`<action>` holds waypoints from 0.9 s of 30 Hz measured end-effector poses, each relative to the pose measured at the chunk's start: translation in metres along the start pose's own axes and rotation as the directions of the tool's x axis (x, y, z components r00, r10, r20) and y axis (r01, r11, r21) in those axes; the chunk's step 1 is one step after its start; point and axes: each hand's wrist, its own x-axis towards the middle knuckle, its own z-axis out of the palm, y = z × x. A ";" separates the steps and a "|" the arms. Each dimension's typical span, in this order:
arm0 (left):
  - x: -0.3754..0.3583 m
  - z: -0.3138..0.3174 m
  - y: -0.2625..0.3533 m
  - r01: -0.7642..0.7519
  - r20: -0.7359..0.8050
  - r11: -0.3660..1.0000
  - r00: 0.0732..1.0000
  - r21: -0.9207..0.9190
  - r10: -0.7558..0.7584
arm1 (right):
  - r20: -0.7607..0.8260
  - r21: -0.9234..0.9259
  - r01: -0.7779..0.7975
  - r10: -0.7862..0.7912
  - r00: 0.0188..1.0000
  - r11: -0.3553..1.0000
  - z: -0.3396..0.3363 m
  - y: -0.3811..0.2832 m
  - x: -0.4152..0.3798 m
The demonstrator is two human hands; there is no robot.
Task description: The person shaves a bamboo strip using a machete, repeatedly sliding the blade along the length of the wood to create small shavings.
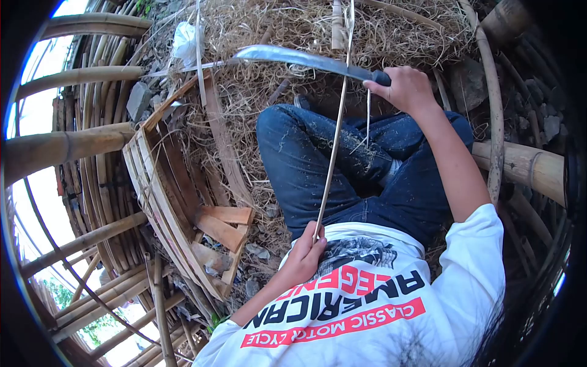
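My right hand [405,89] is closed around the dark handle of a machete [293,57]. The long, curved blade points left and crosses a thin bamboo strip [335,137] beyond my knees; it appears to touch the strip. Near my waist, my left hand [306,254] grips the lower end of that strip, which runs up past the blade to the top of the view. A thin sliver [368,116] hangs below the machete handle. My crossed legs in jeans [299,159] have pale shavings scattered on them.
Curly bamboo shavings [403,37] cover the ground ahead. At left lies a broken wooden crate [162,202], near a white plastic bag [184,43] and a grey stone [139,101]. Bamboo poles [73,147] form a frame at left. A thick bamboo pole [529,168] lies at right.
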 end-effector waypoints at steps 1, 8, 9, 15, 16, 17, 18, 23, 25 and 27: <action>0.000 0.000 0.001 -0.004 0.006 1.000 1.000 0.008 0.004 | -0.007 0.000 -0.009 0.009 1.000 1.000 -0.001 0.004 0.007; 0.003 -0.005 0.007 0.009 0.010 0.999 1.000 -0.034 -0.009 | 0.074 0.011 -0.065 0.064 0.995 0.998 -0.010 0.005 0.041; 0.000 -0.003 0.012 0.044 0.001 0.999 0.999 0.012 -0.044 | 0.078 0.014 -0.072 0.071 0.994 0.997 -0.007 0.009 0.047; -0.001 -0.007 0.026 0.085 -0.014 0.990 0.996 0.113 -0.084 | -0.024 -0.024 -0.138 0.138 0.990 0.990 0.003 0.033 0.090; -0.002 -0.006 0.027 0.067 -0.018 0.985 0.998 0.161 -0.065 | 0.034 0.013 -0.185 0.184 0.982 0.983 0.002 0.037 0.099; -0.006 -0.005 0.025 0.056 -0.021 0.976 0.998 0.210 -0.052 | 0.032 0.018 -0.185 0.185 0.982 0.983 0.003 0.046 0.109; -0.007 -0.008 0.022 0.046 -0.010 0.982 0.999 0.184 -0.045 | -0.014 0.014 -0.307 0.307 0.952 0.952 0.001 0.060 0.120; -0.008 -0.012 0.027 0.094 -0.025 0.992 0.995 0.082 -0.092 | -0.150 0.066 -0.441 0.446 0.883 0.895 -0.002 0.112 0.110; 0.000 -0.012 0.020 0.027 -0.042 0.995 0.999 0.093 -0.023 | -0.039 0.183 -0.463 0.477 0.878 0.867 -0.007 0.105 0.075; 0.005 -0.009 0.020 0.042 -0.068 0.991 0.997 0.124 -0.033 | 0.040 0.288 -0.496 0.508 0.861 0.819 -0.006 0.091 0.037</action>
